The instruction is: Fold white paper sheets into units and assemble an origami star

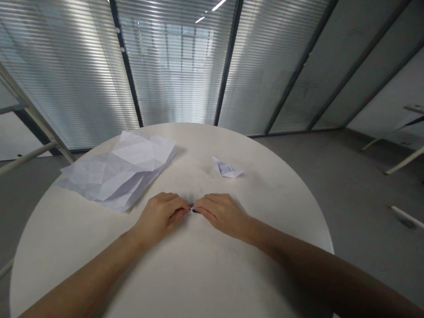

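Two hands are in view, both yours, both resting on one round white table (194,290).

Your left hand (162,215) lies knuckles up near the middle of the table. Its fingers are curled in and the fingertips are pinched narrow at the inner edge. Your right hand (220,212) mirrors it from the other side, fingers likewise curled and pinched. The two sets of fingertips meet, touching or nearly so.

One tiny piece (193,210) sits between those fingertips, held by both hands at the table surface. It is pale with a dark spot, and it is too small to tell what it is or how it is folded.

Two other paper items are on the table. One pile of creased white sheets (119,170) lies flat beyond your left hand, near the far left rim and well apart from the fingers. The number of sheets in it cannot be told. One small folded paper shape (228,169), pointed at its right end, lies beyond your right hand, apart from it.

Behind the table stands a wall of closed slatted blinds (172,58).
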Demonstrator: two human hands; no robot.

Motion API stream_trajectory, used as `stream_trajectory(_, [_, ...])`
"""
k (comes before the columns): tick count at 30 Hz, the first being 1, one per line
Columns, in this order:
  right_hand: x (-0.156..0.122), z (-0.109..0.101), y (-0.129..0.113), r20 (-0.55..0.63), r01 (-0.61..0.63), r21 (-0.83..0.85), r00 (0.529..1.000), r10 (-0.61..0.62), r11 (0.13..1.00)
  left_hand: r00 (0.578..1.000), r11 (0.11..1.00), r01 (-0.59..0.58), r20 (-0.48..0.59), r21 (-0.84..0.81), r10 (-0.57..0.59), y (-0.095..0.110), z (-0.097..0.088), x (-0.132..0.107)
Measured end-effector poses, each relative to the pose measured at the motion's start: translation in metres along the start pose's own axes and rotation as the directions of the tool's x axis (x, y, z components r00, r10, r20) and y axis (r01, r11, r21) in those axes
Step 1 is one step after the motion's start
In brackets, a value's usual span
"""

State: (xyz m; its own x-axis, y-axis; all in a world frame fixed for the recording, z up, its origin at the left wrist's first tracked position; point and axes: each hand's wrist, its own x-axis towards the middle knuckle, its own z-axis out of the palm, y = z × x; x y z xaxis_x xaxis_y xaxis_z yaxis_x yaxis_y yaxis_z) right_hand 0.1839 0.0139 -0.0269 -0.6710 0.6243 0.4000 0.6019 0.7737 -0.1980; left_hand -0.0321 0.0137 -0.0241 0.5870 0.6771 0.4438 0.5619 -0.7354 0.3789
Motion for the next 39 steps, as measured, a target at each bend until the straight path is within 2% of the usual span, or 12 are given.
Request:
stream_trajectory(4, [0.003,-0.002,-0.004,-0.063,-0.094,0.085,0.993,0.099,0.992,0.994,0.986,0.105,-0.007,-0.131,-0.106,0.007,-0.003,0.002])
stream_trajectory(7, [0.004,-0.007,-0.004,-0.103,-0.147,0.129,0.982,0.161,0.981,0.975,0.946,0.207,-0.028,-0.250,-0.221,0.009,-0.004,0.003])
stream_trajectory(9, [0.004,-0.011,0.000,-0.127,-0.202,0.173,0.966,0.225,0.964,0.944,0.899,0.289,-0.057,-0.329,-0.324,0.006,-0.004,0.002])
stream_trajectory(12, [0.002,-0.015,0.011,-0.156,-0.296,0.272,0.925,0.346,0.916,0.870,0.806,0.390,-0.108,-0.446,-0.481,-0.006,-0.004,0.001])
stream_trajectory(15, [-0.002,-0.016,0.025,-0.171,-0.370,0.329,0.882,0.440,0.869,0.818,0.765,0.406,-0.175,-0.500,-0.548,-0.021,-0.003,0.000])
stream_trajectory(18, [-0.004,-0.017,0.035,-0.184,-0.428,0.318,0.848,0.498,0.846,0.777,0.720,0.407,-0.200,-0.563,-0.596,-0.031,-0.002,0.001])
stream_trajectory(24, [-0.002,-0.021,0.035,-0.171,-0.448,0.263,0.850,0.498,0.854,0.713,0.599,0.339,-0.217,-0.726,-0.667,-0.030,-0.002,0.005])
stream_trajectory(28, [-0.001,-0.026,0.033,-0.165,-0.434,0.235,0.864,0.476,0.870,0.691,0.537,0.315,-0.198,-0.783,-0.695,-0.027,-0.003,0.007])
stream_trajectory(34, [-0.002,-0.030,0.033,-0.152,-0.441,0.271,0.858,0.491,0.856,0.682,0.490,0.280,-0.187,-0.826,-0.707,-0.021,-0.003,0.008])
stream_trajectory(39, [-0.005,-0.032,0.034,-0.158,-0.430,0.227,0.869,0.469,0.874,0.707,0.494,0.326,-0.139,-0.806,-0.693,-0.022,-0.005,0.006])
